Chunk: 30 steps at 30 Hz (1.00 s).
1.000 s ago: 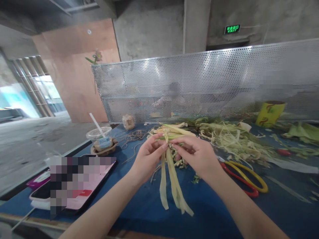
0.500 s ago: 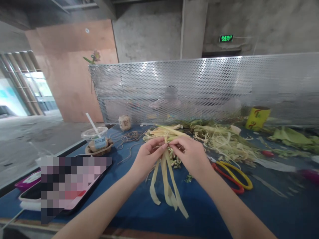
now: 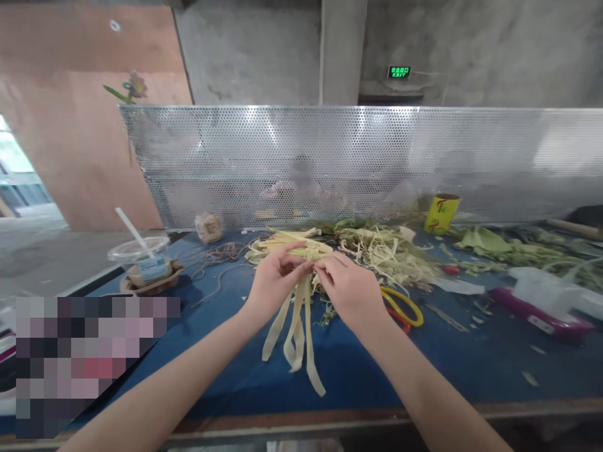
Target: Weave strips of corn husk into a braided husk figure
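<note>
Pale, flat plant strips [image 3: 296, 333] hang from between my two hands, their loose ends spread above the blue table. My left hand [image 3: 274, 276] pinches the top of the strips between thumb and fingers. Close beside it on the right, my right hand [image 3: 346, 282] also pinches them, its fingertips almost touching the left ones. Just behind the hands lies a pile of pale yellow-green stalks [image 3: 282, 240]. Scissors with yellow and red handles [image 3: 406, 307] lie to the right, partly hidden by my right forearm.
A lidded cup with a straw [image 3: 151, 267] stands at left behind a blurred-out device. Shredded husks [image 3: 400, 257], a yellow roll [image 3: 441, 215] and a purple tissue pack [image 3: 541, 317] lie at right. A perforated metal screen [image 3: 226, 157] rises behind the blue table [image 3: 367, 383].
The view has turned to the right, bringing the purple tissue pack into sight. Both hands still hold the strips, whose hanging ends have swung slightly.
</note>
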### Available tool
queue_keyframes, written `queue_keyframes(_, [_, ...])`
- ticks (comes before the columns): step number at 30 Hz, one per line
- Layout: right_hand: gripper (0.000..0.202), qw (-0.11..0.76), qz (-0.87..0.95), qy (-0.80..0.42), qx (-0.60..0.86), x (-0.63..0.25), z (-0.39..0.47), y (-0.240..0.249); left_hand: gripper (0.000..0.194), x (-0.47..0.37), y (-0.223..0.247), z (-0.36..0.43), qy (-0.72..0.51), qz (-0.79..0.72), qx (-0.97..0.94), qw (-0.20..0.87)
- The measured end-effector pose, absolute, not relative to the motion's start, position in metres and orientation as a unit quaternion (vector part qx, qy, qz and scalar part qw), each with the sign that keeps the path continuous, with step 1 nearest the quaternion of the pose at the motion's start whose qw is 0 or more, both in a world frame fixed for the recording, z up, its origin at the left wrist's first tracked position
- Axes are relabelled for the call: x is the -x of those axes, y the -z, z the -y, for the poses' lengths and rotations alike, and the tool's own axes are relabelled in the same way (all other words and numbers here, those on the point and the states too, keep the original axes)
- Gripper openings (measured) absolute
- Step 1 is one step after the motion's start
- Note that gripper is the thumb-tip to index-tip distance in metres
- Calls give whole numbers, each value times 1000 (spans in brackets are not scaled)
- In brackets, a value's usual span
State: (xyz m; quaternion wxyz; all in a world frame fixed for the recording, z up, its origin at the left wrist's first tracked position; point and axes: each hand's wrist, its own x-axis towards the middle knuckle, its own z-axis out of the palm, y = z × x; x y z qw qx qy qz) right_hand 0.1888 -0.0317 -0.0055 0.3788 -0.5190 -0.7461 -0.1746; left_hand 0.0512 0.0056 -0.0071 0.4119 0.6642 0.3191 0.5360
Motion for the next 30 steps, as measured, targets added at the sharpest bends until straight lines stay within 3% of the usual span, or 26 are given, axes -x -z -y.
queue_keyframes(3, [15, 390, 745, 112, 529, -203, 36, 13, 46, -58, 7, -2, -528, -330, -691, 367])
queue_keyframes(5, [18, 352, 739, 117, 562, -218, 39, 21, 46, -60, 9, 0, -523, -338, -695, 359])
queue_keyframes(10, [28, 108, 609, 99, 779, -253, 48, 43, 38, -63, 15, 0, -523, -330, -681, 392])
queue_keyframes(13, [24, 46, 601, 47, 797, -263, 49, 50, 24, -63, 15, 1, -512, -329, -670, 426])
queue_keyframes(20, [19, 27, 613, 25, 789, -267, 38, 50, 20, -58, 14, 4, -499, -317, -605, 533])
queue_keyframes(25, [21, 39, 587, 45, 808, -264, 35, 47, 16, -56, 14, 3, -512, -334, -605, 510])
queue_keyframes(30, [30, 136, 561, 68, 814, -274, 38, 48, 11, -56, 15, 1, -535, -320, -571, 534])
